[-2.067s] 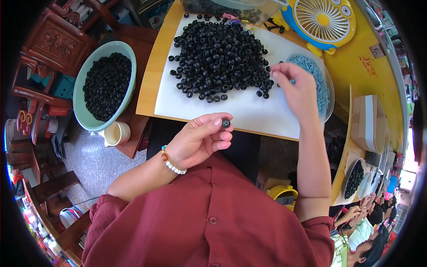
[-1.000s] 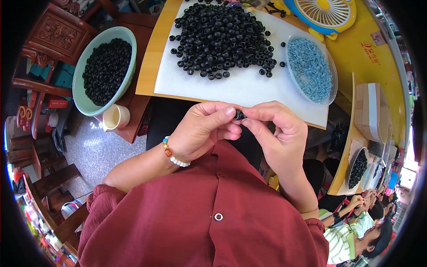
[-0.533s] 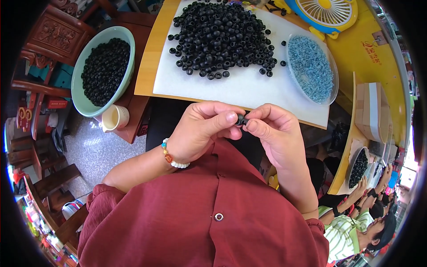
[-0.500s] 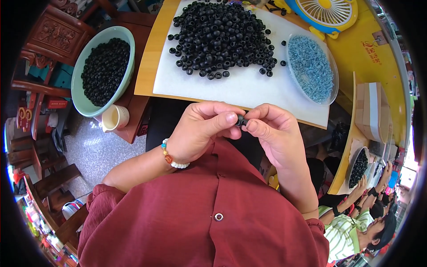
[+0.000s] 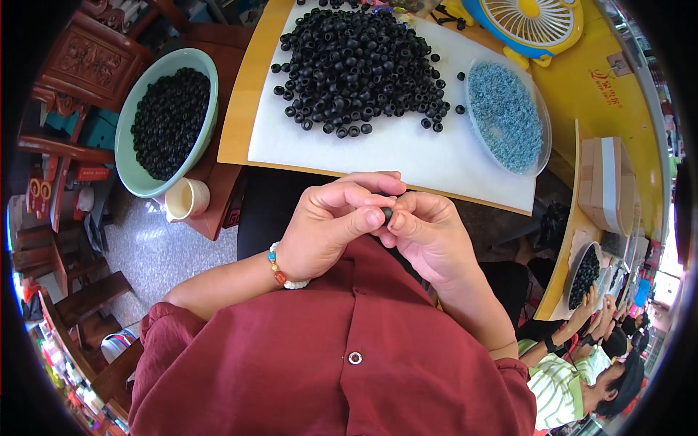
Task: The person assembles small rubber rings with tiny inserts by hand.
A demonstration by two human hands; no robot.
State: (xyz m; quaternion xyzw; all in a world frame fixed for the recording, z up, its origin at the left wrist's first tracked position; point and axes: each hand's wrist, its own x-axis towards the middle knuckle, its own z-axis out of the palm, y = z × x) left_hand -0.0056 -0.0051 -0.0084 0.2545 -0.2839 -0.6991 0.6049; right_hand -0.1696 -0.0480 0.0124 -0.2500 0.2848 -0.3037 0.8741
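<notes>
My left hand [image 5: 331, 225] and my right hand [image 5: 429, 236] meet close to my chest, below the table's near edge. Between their fingertips they pinch one small black ring-shaped piece [image 5: 387, 214], mostly hidden by the fingers. A beaded bracelet circles my left wrist. On the table ahead lies a white mat [image 5: 407, 145] with a big heap of black ring pieces [image 5: 356, 65]. To the right on the mat stands a clear dish of tiny blue pieces [image 5: 505, 116].
A pale green bowl [image 5: 129, 123] full of black pieces stands on a low stand at the left, with a cream cup [image 5: 185, 198] beside it. A blue and yellow fan [image 5: 534, 22] is at the table's far right. Other people sit at the lower right.
My right hand came back from the blue dish to my left hand. Both hands now hold the black piece together, drawn a little closer to my chest.
</notes>
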